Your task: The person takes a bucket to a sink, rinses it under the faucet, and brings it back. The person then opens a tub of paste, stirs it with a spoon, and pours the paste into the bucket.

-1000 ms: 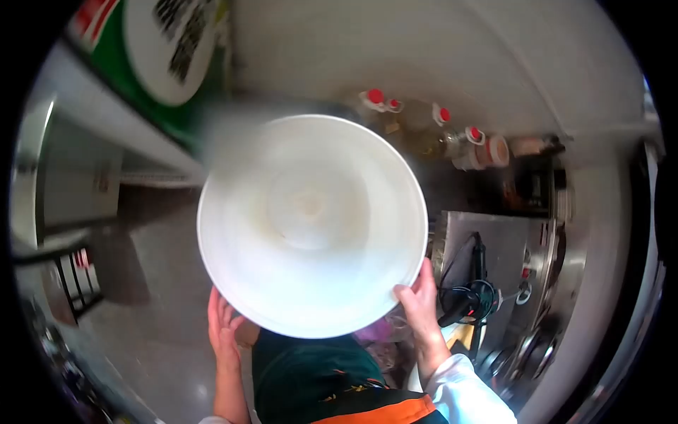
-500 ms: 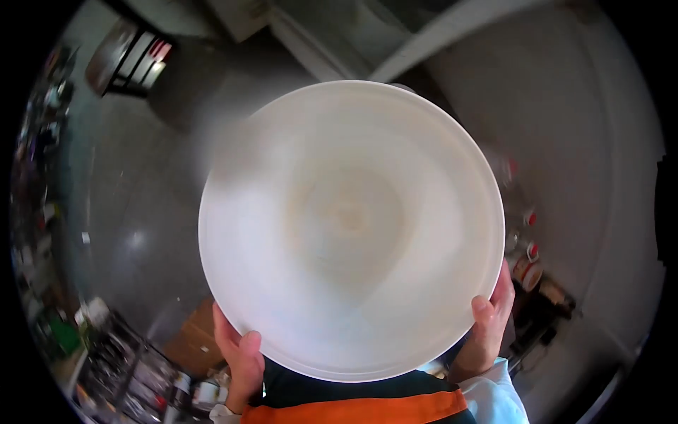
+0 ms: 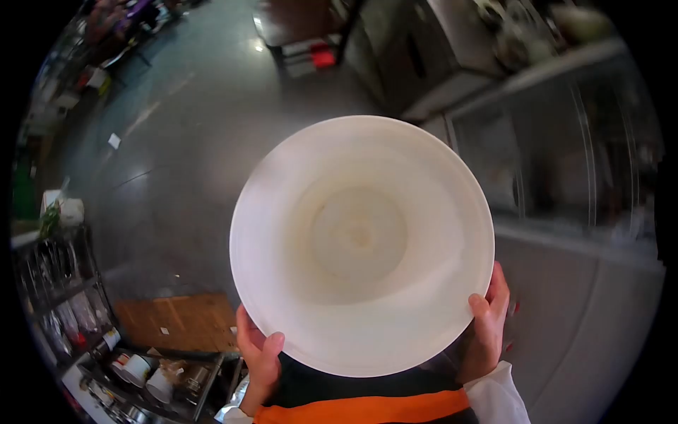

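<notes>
A large round white bucket [image 3: 360,328] is held in front of my body, its wide mouth turned up toward me. Faint brownish stains mark its bottom, and nothing lies inside. My left hand [image 3: 259,353] grips the rim at the lower left, thumb over the edge and fingers around the outside. At the lower right, my right hand [image 3: 489,318] holds the rim the same way. Below the bucket shows a dark apron with an orange band [image 3: 367,406].
Lower left stands a metal rack [image 3: 63,290] with cups and containers, beside a brown board [image 3: 176,321]. Grey floor [image 3: 176,177] stretches ahead. A chair-like piece of furniture [image 3: 300,28] is at the top. A glass-fronted cabinet [image 3: 558,155] runs along the right.
The view has swung to the right, so the chair, rack and cabinet appear elsewhere. The bucket looks smaller, and more of its depth shows. Both hands keep their hold on the rim.
</notes>
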The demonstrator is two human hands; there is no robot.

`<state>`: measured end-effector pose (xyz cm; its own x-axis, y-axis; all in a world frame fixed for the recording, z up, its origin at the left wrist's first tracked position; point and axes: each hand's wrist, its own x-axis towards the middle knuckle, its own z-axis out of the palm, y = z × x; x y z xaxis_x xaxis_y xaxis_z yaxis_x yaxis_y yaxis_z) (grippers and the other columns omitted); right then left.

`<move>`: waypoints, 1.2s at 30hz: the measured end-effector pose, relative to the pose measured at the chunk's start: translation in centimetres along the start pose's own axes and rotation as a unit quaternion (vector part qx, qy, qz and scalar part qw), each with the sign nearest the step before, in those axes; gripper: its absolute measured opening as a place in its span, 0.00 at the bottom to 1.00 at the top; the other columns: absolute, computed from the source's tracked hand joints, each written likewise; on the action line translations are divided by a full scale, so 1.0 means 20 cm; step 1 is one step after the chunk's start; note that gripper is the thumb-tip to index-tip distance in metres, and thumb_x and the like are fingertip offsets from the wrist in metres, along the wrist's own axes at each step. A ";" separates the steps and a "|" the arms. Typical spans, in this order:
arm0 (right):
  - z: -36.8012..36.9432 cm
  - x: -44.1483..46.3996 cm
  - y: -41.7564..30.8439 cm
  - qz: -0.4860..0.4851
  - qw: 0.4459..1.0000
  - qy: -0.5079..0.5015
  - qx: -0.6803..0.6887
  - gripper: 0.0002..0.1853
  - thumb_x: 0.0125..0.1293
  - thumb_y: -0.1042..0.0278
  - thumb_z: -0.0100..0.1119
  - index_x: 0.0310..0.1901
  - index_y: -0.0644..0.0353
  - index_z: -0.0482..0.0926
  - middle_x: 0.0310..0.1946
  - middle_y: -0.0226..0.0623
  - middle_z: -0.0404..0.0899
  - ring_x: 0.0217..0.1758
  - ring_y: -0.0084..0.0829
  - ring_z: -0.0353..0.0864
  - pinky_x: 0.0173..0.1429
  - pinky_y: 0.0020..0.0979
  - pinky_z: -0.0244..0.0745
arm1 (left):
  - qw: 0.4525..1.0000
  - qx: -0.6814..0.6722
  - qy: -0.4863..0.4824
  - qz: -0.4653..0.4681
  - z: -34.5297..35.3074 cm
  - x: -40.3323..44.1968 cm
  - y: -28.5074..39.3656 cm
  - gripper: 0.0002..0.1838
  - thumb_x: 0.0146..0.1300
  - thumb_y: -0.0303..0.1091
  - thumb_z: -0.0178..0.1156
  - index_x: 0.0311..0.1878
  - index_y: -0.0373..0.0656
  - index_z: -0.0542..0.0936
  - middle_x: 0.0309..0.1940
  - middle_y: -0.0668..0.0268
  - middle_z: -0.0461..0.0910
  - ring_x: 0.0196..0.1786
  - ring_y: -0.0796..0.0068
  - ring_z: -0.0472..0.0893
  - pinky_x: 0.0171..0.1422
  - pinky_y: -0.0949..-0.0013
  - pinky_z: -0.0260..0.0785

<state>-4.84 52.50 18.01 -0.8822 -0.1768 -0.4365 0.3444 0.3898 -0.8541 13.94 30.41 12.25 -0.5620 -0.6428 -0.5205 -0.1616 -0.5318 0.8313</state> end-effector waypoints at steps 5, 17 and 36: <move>0.61 0.07 -0.38 -0.096 0.993 -0.067 -0.012 0.26 0.41 0.79 0.45 0.49 0.67 0.61 0.32 0.36 0.73 0.32 0.21 0.74 0.35 0.20 0.69 | 0.997 -0.031 0.031 0.058 -0.39 0.23 0.42 0.39 0.41 0.36 0.62 0.57 0.34 0.55 0.48 0.58 0.66 0.52 0.69 0.67 0.57 0.68 0.57; 2.47 0.86 -1.04 -0.127 0.909 -0.354 -0.177 0.28 0.45 0.65 0.55 0.48 0.69 0.63 0.22 0.39 0.76 0.17 0.23 0.73 0.21 0.25 0.69 | 0.951 -0.067 0.251 0.168 -1.37 1.25 0.91 0.33 0.46 0.28 0.57 0.57 0.34 0.56 0.41 0.56 0.71 0.44 0.68 0.73 0.44 0.69 0.68; 3.63 2.24 -2.31 -0.147 0.979 -0.061 -0.125 0.25 0.43 0.66 0.58 0.43 0.70 0.67 0.18 0.40 0.76 0.13 0.22 0.71 0.17 0.23 0.66 | 0.995 -0.042 -0.074 -0.046 -1.43 3.86 2.46 0.27 0.52 0.45 0.57 0.50 0.35 0.65 0.31 0.57 0.76 0.29 0.70 0.78 0.32 0.71 0.73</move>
<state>-36.93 -38.94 17.34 -0.8816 -0.4147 -0.2254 -0.0218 0.5128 -0.8582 -14.19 -61.00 7.39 -0.6628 -0.5042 -0.5536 -0.1534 -0.6322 0.7595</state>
